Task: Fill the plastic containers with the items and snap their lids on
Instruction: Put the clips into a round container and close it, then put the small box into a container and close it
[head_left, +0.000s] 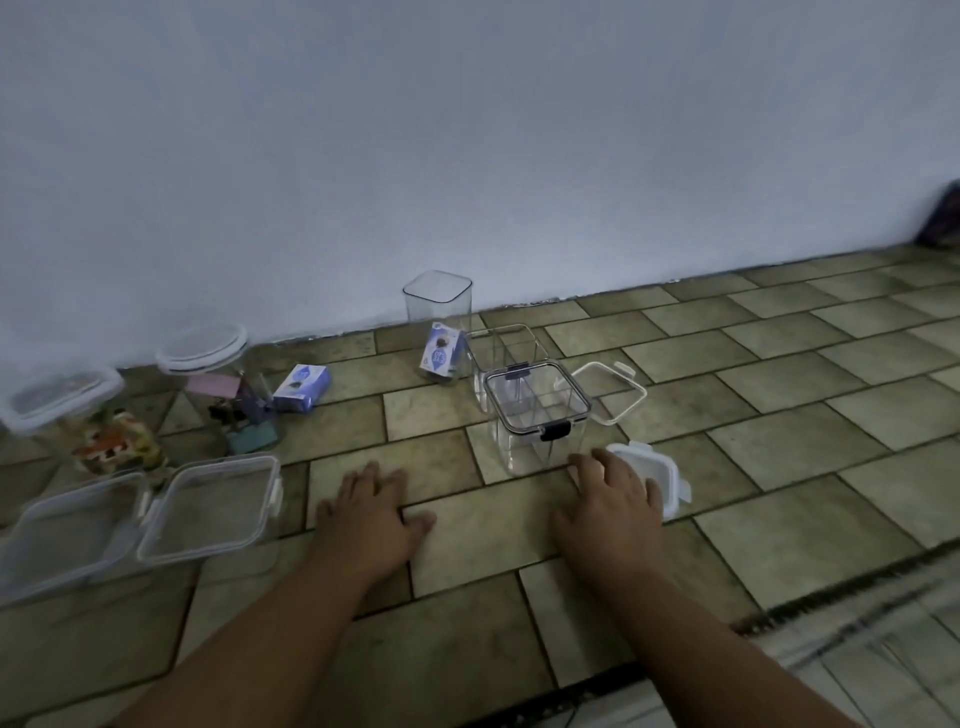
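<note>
Five clear plastic containers (537, 418), four loose translucent plastic lids (208, 506), two small blue-and-white cartons (302, 388), two bare hands (371, 512).

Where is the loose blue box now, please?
In the head view, the blue box lies on the floor tiles at left, near the wall, just right of the round-lidded jar.

Plain pale blue-grey wall (467, 130) fills the upper view, meeting an olive-tan tiled floor (779, 364). Light is dim. A rug (857, 649) edges the lower right.

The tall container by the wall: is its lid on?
No. The tall container stands open-topped, with a small blue carton inside.
</note>
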